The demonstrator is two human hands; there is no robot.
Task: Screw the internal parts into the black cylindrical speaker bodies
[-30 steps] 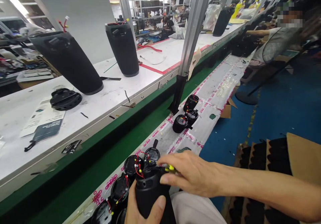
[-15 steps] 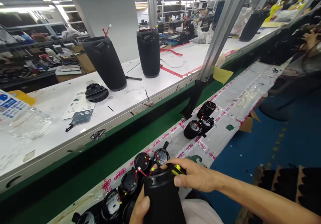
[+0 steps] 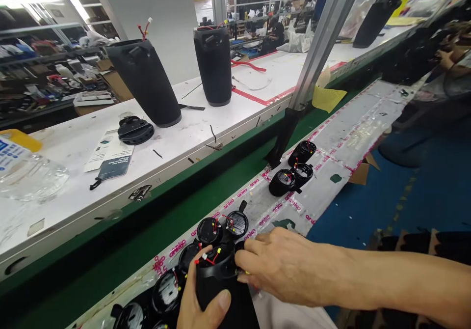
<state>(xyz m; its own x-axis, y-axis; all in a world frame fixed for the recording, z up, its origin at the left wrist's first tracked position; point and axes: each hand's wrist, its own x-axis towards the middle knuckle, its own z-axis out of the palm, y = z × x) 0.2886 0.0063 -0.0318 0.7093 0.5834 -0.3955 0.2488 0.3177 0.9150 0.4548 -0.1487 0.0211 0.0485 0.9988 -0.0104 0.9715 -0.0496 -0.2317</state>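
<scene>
while the left hand (image 3: 200, 305) wraps around a black speaker shell (image 3: 221, 289) at the bottom of the view, thumb pressed across its front, the right hand (image 3: 283, 265) comes in from 3 o'clock and rests its fingertips (image 3: 245, 260) on the shell's open top rim. the left hand is closed on the shell; the right hand's fingers are bent together at the rim, with a bit of yellow showing under them, and whether they pinch anything cannot be told. red wires with small plugs (image 3: 210, 257) stick up from the shell's mouth.

just beyond the shell, at its 10 to 12 o'clock, a row of round black caps (image 3: 209, 231) with red wiring lies on the grey taped ledge (image 3: 331, 147). further along the ledge, at 1 o'clock, three more round black parts (image 3: 292, 169) sit bunched together beside the foot of a slanted metal post (image 3: 316, 44). across a green strip, the white bench (image 3: 176, 137) carries two tall black speaker bodies (image 3: 145, 81), a flat black disc (image 3: 135, 130), a leaflet (image 3: 108, 154) and a clear plastic bottle (image 3: 31, 174) at 9 o'clock.
</scene>
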